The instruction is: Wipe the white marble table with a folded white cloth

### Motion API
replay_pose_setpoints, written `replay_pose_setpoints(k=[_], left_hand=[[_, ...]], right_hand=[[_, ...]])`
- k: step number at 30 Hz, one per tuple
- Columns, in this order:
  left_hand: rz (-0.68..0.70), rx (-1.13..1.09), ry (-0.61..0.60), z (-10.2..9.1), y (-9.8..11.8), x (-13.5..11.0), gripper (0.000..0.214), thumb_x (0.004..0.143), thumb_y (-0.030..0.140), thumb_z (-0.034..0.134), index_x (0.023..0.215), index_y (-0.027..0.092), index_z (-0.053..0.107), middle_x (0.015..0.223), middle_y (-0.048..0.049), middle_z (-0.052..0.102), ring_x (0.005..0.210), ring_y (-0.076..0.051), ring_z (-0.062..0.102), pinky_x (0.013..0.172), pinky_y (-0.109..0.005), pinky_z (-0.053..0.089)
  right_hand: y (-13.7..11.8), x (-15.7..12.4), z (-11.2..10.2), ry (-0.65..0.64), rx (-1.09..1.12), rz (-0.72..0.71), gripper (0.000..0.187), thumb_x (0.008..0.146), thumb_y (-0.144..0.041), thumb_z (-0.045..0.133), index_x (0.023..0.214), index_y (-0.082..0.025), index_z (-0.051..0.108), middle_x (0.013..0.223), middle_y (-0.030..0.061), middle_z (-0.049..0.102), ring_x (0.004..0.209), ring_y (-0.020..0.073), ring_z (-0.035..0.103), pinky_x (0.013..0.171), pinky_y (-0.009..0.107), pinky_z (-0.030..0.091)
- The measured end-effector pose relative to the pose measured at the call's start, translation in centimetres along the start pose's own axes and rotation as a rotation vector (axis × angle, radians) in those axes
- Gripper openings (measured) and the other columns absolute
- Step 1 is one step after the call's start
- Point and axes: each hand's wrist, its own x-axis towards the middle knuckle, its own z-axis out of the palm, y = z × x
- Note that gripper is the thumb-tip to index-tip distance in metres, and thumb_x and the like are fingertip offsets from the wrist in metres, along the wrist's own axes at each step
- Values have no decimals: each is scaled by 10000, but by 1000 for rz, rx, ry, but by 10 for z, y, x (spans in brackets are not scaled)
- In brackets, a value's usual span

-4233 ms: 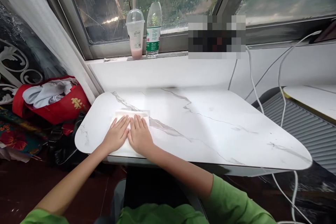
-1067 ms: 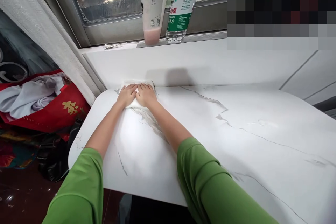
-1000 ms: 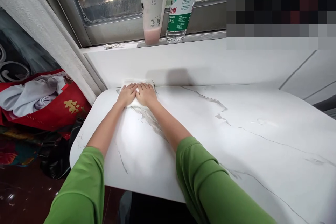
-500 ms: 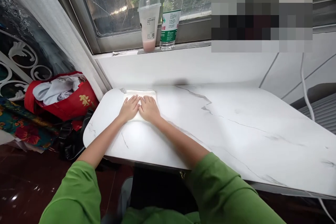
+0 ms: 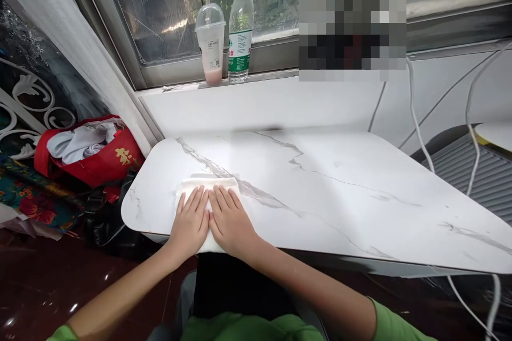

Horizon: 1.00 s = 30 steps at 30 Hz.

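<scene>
A folded white cloth (image 5: 208, 183) lies flat on the white marble-patterned tabletop (image 5: 320, 192), near its front edge at the left. My left hand (image 5: 191, 221) presses down on the cloth with its fingers stretched out. Beside it my right hand (image 5: 230, 218) lies flat on the same cloth, fingers extended forward. The thumbs meet in the middle. Both palms cover much of the cloth, and a bit of it shows below them at the table's edge.
On the window sill stand a plastic cup (image 5: 210, 48) with pink drink and a green-capped bottle (image 5: 240, 32). A red bag (image 5: 100, 152) holding pale fabric sits left of the table. White cables (image 5: 418, 117) hang at the right, near a grey ribbed surface (image 5: 452, 165).
Both hands and the cloth have slid from the back of the tabletop toward its front edge, nearer my body. The camera view has shifted a little.
</scene>
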Motion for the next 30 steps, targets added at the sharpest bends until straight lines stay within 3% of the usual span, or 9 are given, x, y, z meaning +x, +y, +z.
replay_pose_setpoints(k=[4, 7, 14, 21, 26, 30], left_hand=[[-12, -4, -30, 5, 1, 22, 527, 969, 238, 237, 1486, 183, 319, 1529, -102, 340, 1440, -238, 250, 1172, -542, 200], [-33, 15, -60, 9, 5, 53, 515, 963, 203, 246, 1460, 118, 351, 1535, -117, 332, 1445, -239, 236, 1177, -527, 163], [-42, 12, -89, 27, 3, 163, 507, 966, 201, 265, 1453, 91, 353, 1544, -102, 321, 1439, -223, 256, 1181, -493, 160], [-33, 24, -3, 48, -13, 256, 472, 960, 193, 293, 1413, 132, 413, 1503, -96, 404, 1397, -217, 336, 1152, -486, 238], [6, 31, 26, 53, -19, 292, 449, 947, 169, 314, 1367, 126, 467, 1451, -108, 475, 1358, -224, 397, 1133, -459, 277], [26, 26, 42, 56, -23, 300, 446, 945, 168, 307, 1356, 133, 477, 1423, -103, 509, 1338, -225, 424, 1124, -466, 290]], right_hand=[[17, 13, 2, 12, -34, -19, 528, 925, -223, 332, 1387, -6, 467, 1436, 198, 473, 1362, 305, 383, 1149, 476, 258], [43, 31, 5, 15, -69, -7, 522, 919, -224, 348, 1371, -2, 481, 1423, 207, 485, 1341, 317, 403, 1136, 483, 263], [127, 99, 11, -15, -128, 35, 505, 910, -203, 328, 1343, -5, 497, 1397, 200, 508, 1294, 304, 435, 1114, 435, 267], [192, 166, 21, -17, -119, 71, 489, 892, -174, 338, 1330, -33, 500, 1388, 183, 516, 1275, 280, 437, 1094, 400, 262], [216, 189, 25, 23, -95, 112, 456, 880, -166, 358, 1293, -75, 527, 1348, 154, 552, 1235, 268, 463, 1071, 390, 284], [220, 194, 26, 33, -73, 115, 454, 878, -168, 366, 1291, -84, 534, 1325, 137, 574, 1222, 254, 477, 1077, 382, 282]])
